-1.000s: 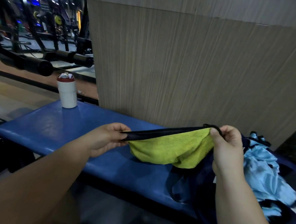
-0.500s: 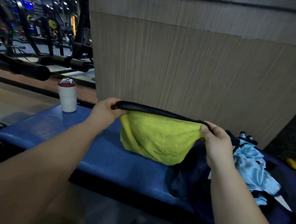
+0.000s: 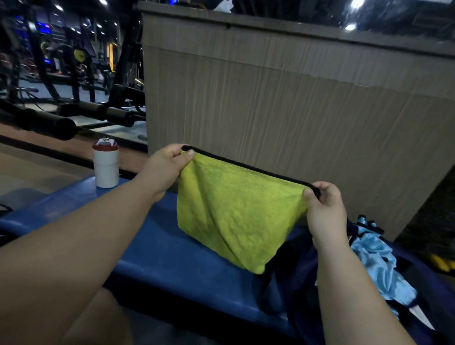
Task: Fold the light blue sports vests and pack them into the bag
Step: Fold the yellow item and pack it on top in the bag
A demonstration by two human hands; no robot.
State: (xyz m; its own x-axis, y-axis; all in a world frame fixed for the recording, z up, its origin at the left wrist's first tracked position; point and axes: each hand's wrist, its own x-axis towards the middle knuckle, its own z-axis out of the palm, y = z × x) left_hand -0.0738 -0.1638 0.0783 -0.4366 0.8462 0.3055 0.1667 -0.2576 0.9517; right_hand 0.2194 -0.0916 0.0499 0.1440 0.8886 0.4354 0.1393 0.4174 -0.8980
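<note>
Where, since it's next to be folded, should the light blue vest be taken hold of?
Probably pinch its dark-trimmed upper edge, coming from above on the right: the light blue vest lies crumpled atop the dark bag, that edge sticking up nearest the right hand, which now holds the yellow towel.

No text, label or number here is legible.

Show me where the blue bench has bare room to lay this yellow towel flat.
Bare padding runs along the blue bench from the white bottle to the yellow towel that the left hand and right hand hold up by its black edge. The right end is crowded: the navy bag and crumpled light blue vests cover it.
</note>
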